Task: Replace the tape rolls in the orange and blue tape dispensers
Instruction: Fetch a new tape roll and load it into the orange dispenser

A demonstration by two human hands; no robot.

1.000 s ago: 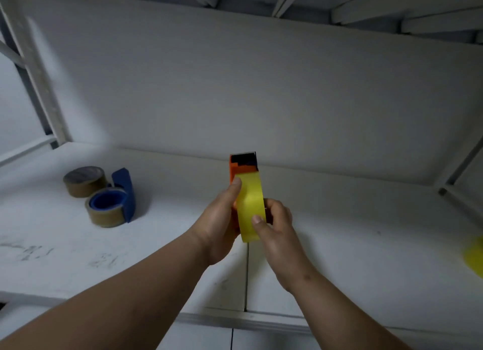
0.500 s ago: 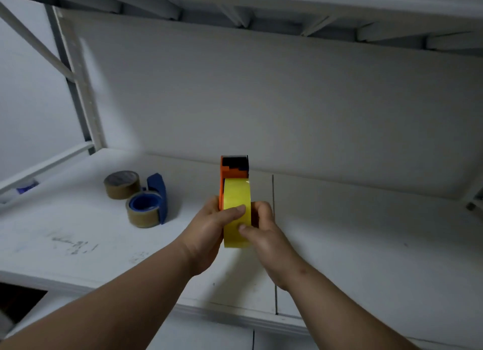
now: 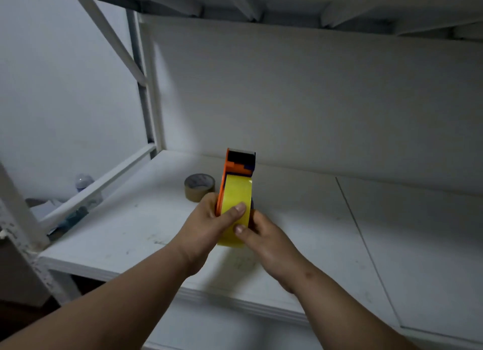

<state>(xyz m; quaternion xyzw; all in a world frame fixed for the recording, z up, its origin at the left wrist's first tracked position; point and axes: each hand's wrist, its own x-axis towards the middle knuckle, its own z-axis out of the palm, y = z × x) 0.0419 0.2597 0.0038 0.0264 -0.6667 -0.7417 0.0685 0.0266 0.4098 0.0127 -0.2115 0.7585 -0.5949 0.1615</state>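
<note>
L hand (image 3: 206, 225) grips orange dispenser (image 3: 236, 166), thumb pressed on yellow roll (image 3: 235, 200); R hand (image 3: 261, 238) pinches roll's lower edge, prob. seating it. Brown roll (image 3: 199, 187) just beyond L hand.

A white shelf (image 3: 326, 234) carries the things, a flat board set in a white metal rack with a white back panel behind it. A thin seam runs from the back toward the front edge on its right part. Its surface shows faint dark scuffs and smudges. One brown tape roll (image 3: 199, 187) lies flat on the shelf toward the back left.
</note>
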